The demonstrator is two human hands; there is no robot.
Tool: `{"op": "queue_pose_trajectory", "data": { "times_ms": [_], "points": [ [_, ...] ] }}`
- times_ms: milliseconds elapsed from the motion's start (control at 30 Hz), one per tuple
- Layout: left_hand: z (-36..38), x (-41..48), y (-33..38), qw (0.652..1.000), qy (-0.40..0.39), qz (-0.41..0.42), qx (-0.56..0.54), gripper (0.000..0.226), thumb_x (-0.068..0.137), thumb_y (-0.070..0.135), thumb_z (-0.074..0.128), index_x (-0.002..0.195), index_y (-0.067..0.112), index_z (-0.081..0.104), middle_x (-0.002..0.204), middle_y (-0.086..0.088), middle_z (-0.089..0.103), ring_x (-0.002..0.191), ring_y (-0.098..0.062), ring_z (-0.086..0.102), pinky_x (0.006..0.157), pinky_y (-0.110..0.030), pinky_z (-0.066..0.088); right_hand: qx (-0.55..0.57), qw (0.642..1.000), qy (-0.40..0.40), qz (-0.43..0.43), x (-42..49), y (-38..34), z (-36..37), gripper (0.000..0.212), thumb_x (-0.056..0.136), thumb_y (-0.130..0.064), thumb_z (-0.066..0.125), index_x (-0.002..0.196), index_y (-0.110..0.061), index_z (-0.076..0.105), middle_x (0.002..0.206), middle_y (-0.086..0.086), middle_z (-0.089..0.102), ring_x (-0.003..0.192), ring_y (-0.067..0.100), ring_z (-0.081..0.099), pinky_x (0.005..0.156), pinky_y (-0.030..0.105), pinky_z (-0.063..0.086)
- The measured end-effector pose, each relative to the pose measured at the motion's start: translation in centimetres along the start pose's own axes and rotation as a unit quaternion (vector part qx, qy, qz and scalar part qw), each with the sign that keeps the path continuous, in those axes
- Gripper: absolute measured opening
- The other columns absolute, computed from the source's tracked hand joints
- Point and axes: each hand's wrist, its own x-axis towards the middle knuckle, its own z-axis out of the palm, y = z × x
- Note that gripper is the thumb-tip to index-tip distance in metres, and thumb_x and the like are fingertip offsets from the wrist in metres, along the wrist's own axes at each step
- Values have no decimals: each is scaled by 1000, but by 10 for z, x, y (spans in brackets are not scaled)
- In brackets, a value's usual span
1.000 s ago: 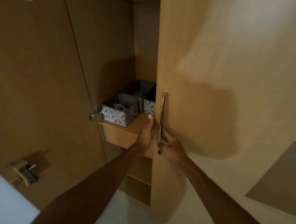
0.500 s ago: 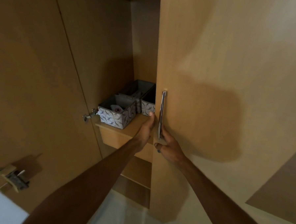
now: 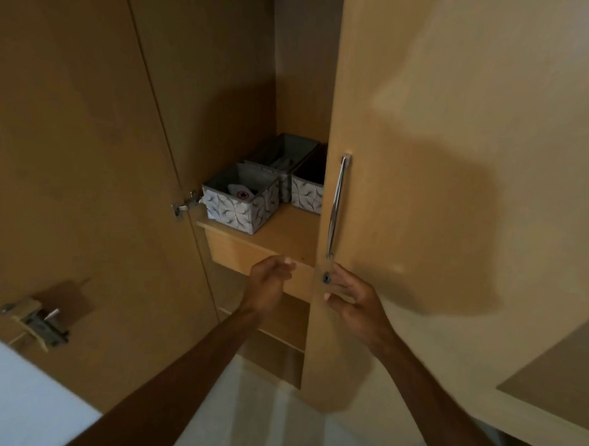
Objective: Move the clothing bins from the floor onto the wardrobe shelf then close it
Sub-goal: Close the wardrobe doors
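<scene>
Bins: three patterned clothing bins [image 3: 241, 203] sit on the wardrobe shelf [image 3: 285, 234], none on the floor.
Door: right door [image 3: 424, 195] partly swung in, gap remaining.
Change: both hands have dropped below the handle [image 3: 336, 204], which a moment ago the right hand gripped.
Left hand [image 3: 269, 283]: loosely curled, holding nothing.
Right hand [image 3: 354, 301]: fingers spread, touching the door edge.
Meaning: stowing appears done; closing unfinished.
</scene>
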Motion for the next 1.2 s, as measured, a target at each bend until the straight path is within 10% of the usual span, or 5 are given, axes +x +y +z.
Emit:
{"op": "queue_pose_trajectory", "data": {
  "times_ms": [333,467,700,933,1200],
  "points": [
    [-157,-71,-1,980,194,32,44,17,94,10,59,107,5,69,104,-5,73,97,-19,66,83,-17,52,17,987,-160,13,8,-27,130,54,88,-8,66,139,-15,49,132,6,58,107,8,61,85,16,50],
    [-239,-107,18,939,312,82,118,16,95,16,59,107,13,69,106,-1,72,101,-17,67,94,-35,53,3,968,-251,-27,10,-60,206,55,89,-12,66,140,-16,48,134,6,58,111,10,61,86,18,51],
    [-349,-153,77,858,473,114,166,36,97,23,54,133,22,50,132,7,54,115,-10,54,96,-28,43,18,926,-361,-105,10,-158,331,57,90,-12,64,143,-14,44,138,8,54,113,11,57,82,16,51],
    [-388,-127,114,914,359,79,168,47,103,35,38,147,17,38,149,-1,44,134,-16,43,104,-27,33,16,939,-298,-169,10,-215,378,52,91,-26,63,141,-22,47,136,-3,55,107,5,56,71,9,45],
    [-384,-125,108,935,312,130,104,36,102,41,34,116,20,59,113,6,66,102,-9,62,85,-27,42,6,966,-205,-158,0,-196,356,52,90,-30,65,139,-27,47,140,-5,54,120,10,55,89,23,51]
  ]
}}
